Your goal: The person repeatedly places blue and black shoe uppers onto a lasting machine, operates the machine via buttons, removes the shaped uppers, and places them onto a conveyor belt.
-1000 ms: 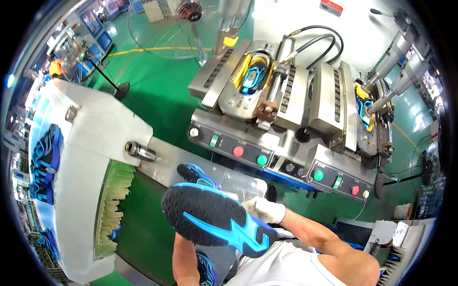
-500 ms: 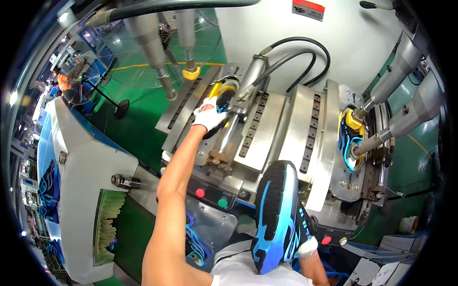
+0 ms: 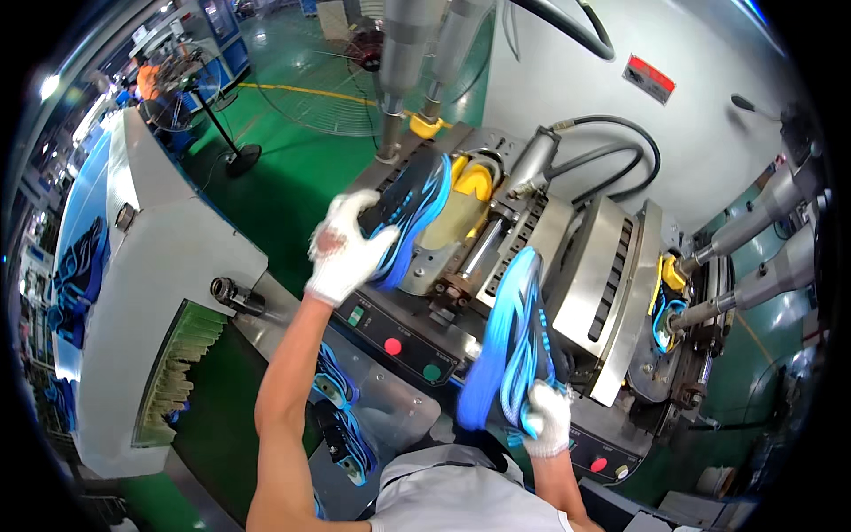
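Observation:
My left hand point(image 3: 344, 253), in a white glove with a reddish-brown stain, is closed around a black and blue sports shoe point(image 3: 409, 213). That shoe is tilted above the left station of a metal press, beside its yellow-padded mould point(image 3: 472, 182). Lower down, in front of the middle of the machine, my right hand point(image 3: 548, 418) grips a second sports shoe point(image 3: 510, 341) near its lower end, toe pointing up. This one has a blue, streaked sole edge and a black upper. The fingers under both shoes are partly hidden.
Another shoe point(image 3: 660, 321) sits clamped under the press arms point(image 3: 722, 301) at right. Buttons line the control panel point(image 3: 403, 350). More shoes point(image 3: 346, 439) lie on a low metal shelf. At left stands a grey machine point(image 3: 191, 230) with a bristled opening, and beyond it a fan point(image 3: 191, 97).
My left hand has lifted its shoe out of the left mould, toward me. In my right hand the other shoe has turned from sole-facing to side-facing. The whole view has shifted.

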`<state>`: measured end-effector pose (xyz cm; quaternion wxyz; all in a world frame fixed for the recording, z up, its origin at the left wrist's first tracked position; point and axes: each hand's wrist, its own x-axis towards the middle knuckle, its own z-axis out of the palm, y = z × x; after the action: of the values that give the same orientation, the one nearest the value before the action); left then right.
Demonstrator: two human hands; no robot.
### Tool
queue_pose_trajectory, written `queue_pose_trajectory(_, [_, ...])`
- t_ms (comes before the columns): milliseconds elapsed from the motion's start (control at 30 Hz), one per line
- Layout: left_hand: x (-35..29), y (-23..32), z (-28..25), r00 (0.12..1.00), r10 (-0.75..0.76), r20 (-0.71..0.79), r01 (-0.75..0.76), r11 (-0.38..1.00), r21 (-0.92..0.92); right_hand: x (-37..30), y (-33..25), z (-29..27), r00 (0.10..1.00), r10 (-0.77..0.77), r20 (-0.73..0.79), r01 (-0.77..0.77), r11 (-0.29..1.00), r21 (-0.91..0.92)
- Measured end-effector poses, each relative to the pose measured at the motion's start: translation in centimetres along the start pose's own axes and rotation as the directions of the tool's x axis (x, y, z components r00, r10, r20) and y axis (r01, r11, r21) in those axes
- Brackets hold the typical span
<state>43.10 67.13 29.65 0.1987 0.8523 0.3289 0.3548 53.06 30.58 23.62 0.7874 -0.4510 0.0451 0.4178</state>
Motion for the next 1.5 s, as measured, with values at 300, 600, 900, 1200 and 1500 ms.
queue_pose_trajectory(300, [-28.1, -10.2, -13.9, 0.811, -0.570, -0.131, 0.582, 0.767, 0.272, 31.8, 0.6, 18.0, 0.993, 0.048, 0.106, -0.027, 0.982, -0.189])
queue_pose_trajectory(600, [-52.7, -9.2, -13.0, 0.228, -0.860, -0.456, 0.930, 0.055, 0.362, 43.7, 8.7, 22.6, 0.884, -0.452, 0.118, 0.089, -0.085, -0.992])
queue_pose_trajectory(900, [-56.7, -6.7, -5.1, -0.127, -0.818, -0.561, 0.985, -0.039, -0.167, 40.5, 3.9, 18.0, 0.999, 0.018, -0.043, -0.044, 0.634, -0.772])
queue_pose_trajectory(1200, [-60.9, -9.7, -3.6, -0.171, -0.887, -0.428, 0.959, -0.049, -0.281, 6.9, 16.4, 8.4, 0.432, -0.253, 0.866, 0.828, -0.270, -0.492])
queue_pose_trajectory(1500, [-65.2, -14.1, -12.8, -0.107, -0.981, 0.162, 0.949, -0.150, -0.278, -1.7, 26.1, 3.5, 0.872, 0.414, 0.262, 0.469, -0.548, -0.692])
